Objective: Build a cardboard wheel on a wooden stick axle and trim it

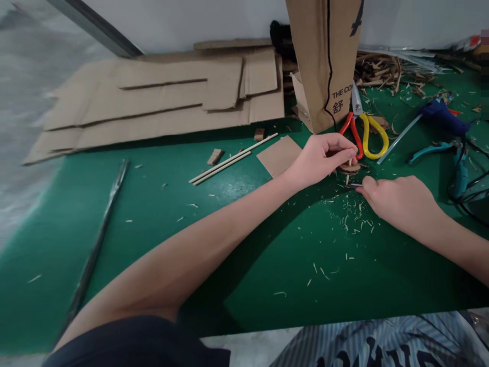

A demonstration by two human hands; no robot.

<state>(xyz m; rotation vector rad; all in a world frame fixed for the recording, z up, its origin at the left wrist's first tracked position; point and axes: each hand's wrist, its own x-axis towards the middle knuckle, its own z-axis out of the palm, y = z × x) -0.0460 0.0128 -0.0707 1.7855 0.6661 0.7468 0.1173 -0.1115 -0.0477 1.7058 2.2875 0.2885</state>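
Observation:
My left hand (324, 155) pinches the upper end of a short wooden stick that runs through a small round cardboard disc (350, 168). The stick's lower end (347, 179) pokes out below the disc, pointing down toward the table. Closed around a small knife, my right hand (397, 201) holds its thin metal blade (353, 185) beside that end; whether they touch is hard to tell. Most of the knife's handle is hidden in the fist. Thin pale wood shavings (353, 216) lie scattered on the green table (244, 265) just below both hands.
Two thin wooden sticks (233, 165) and a cardboard square (280, 155) lie left of my hands. Behind stand a tall cardboard box (317, 66) and red-and-yellow-handled scissors (361, 127). A blue glue gun (445, 117) and teal pliers (460, 171) sit right. Cardboard sheets (153, 102) lie back left.

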